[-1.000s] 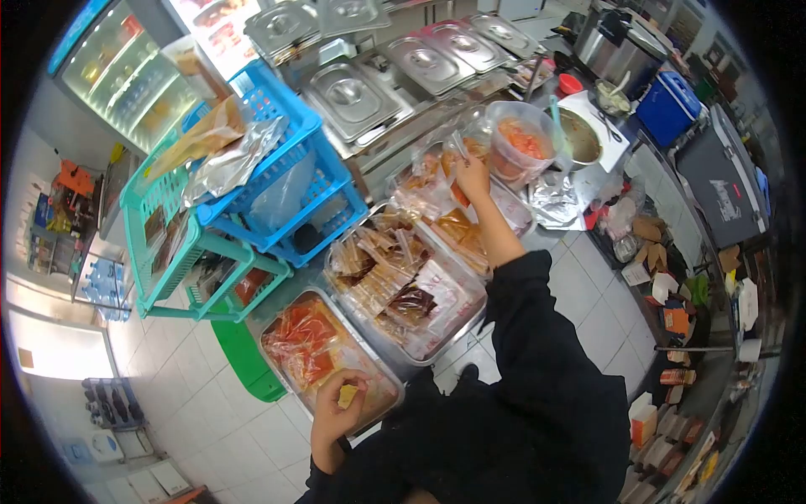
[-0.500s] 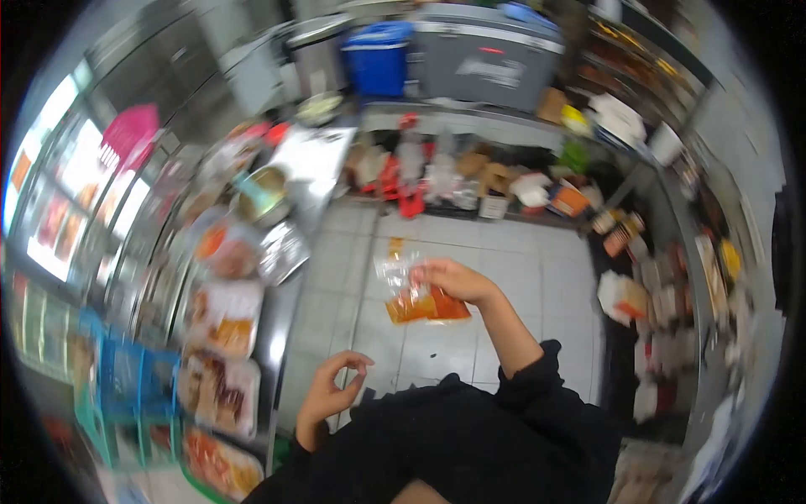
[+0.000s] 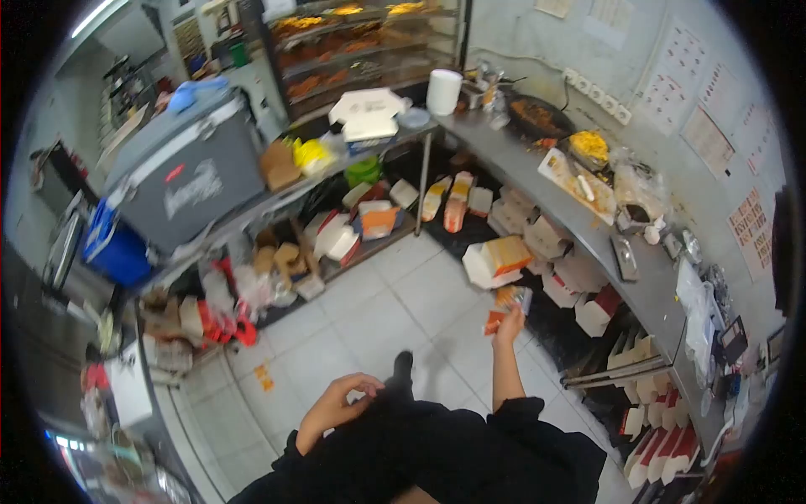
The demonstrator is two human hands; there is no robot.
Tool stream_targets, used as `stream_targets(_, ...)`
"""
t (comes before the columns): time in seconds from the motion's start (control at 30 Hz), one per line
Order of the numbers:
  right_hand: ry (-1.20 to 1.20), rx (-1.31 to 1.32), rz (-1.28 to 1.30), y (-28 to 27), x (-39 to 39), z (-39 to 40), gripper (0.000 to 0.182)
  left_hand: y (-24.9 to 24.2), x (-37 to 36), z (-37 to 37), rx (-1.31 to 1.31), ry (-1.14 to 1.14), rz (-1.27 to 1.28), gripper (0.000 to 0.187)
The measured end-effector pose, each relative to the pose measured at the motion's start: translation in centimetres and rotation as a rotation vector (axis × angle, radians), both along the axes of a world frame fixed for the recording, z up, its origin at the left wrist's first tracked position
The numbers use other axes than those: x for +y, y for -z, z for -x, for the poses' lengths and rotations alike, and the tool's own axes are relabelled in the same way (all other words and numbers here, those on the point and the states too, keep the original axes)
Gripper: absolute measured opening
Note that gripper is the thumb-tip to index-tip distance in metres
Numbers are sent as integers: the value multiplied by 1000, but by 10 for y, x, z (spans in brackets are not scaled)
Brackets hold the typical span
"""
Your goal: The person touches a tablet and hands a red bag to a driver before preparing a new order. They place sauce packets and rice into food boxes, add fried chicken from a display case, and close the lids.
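My right hand [image 3: 509, 326] is closed on a clear plastic bag with orange contents [image 3: 514, 300], held out at the right near the lower shelf. Just beyond the bag lies an orange and white carton [image 3: 497, 259]. In front of my body, my left hand [image 3: 340, 403] has its fingers curled loosely and apart, with nothing in it. Some small orange packets [image 3: 264, 376] rest on the tiled floor to the left.
A steel counter [image 3: 520, 155] runs along the right, bearing a cutting board [image 3: 578, 185] and a dark pan [image 3: 537, 116]. Folded cartons [image 3: 663, 449] fill the shelf below. At the left stands a grey cooler [image 3: 189, 181] beside a blue bin [image 3: 117, 248].
The view has turned to the right, away from the food counter at the left. My right hand has reached outward with the bag. My left hand remains near my body.
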State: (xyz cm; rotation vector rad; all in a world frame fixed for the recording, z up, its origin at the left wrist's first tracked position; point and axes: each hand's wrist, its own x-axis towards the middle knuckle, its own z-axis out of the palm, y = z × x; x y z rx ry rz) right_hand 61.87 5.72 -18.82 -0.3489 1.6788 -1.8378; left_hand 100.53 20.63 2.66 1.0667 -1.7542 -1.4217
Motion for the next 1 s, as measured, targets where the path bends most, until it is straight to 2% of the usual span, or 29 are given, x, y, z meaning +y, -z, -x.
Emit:
stream_targets(0.03,80,-6,-43,-45,-2,0,27,-2,-41,6,-38,27,32,30)
stream_targets(0.1,239,123,3,4,-40,55,30,-4,-114,30,-84,59,83,30)
stream_targets(0.13,215,246,-42,13,-55,75,31,3,-151,43,-103,50,240,28)
stream_targets(0.17,187,370,-99,12,-66,94,33,10,-192,55,-19,132,280,25)
stream_targets(0.23,70,525,-207,-24,-95,115,37,-24,-259,90,-96,189,310,24)
stream_targets(0.27,-77,586,-266,-58,-108,124,37,-35,-290,108,-99,225,381,25)
stream_targets(0.33,-151,579,-259,-104,-140,137,41,-53,-340,146,-78,322,448,26)
stream_targets(0.37,-242,633,-226,-104,-161,163,43,-61,-358,166,-47,375,444,26)
stream_targets(0.47,-285,680,-329,-125,-235,211,41,-59,-403,219,-41,534,421,28)
stream_targets(0.53,-375,453,-417,-147,-286,227,39,-44,-421,246,-85,642,380,29)
stream_targets(0.6,-328,736,-103,-122,-346,253,39,-34,-432,266,-34,594,166,31)
stream_targets(0.67,-399,685,-116,-138,-395,258,39,-28,-441,276,-19,552,5,32)
stream_targets(0.73,-478,365,-218,-152,-439,262,39,-26,-457,278,-8,468,-70,32)
stream_targets(0.8,-430,618,-154,-121,-485,276,37,-20,-473,276,-3,363,-63,30)
stream_targets(0.83,-411,748,-125,-112,-494,278,36,-18,-482,276,-22,333,-56,30)
stream_targets(0.93,-351,798,-526,-111,-490,279,28,-21,-508,274,-128,256,0,32)
stream_targets(1.0,-406,663,-406,-126,-479,279,25,-21,-520,276,-153,222,22,32)
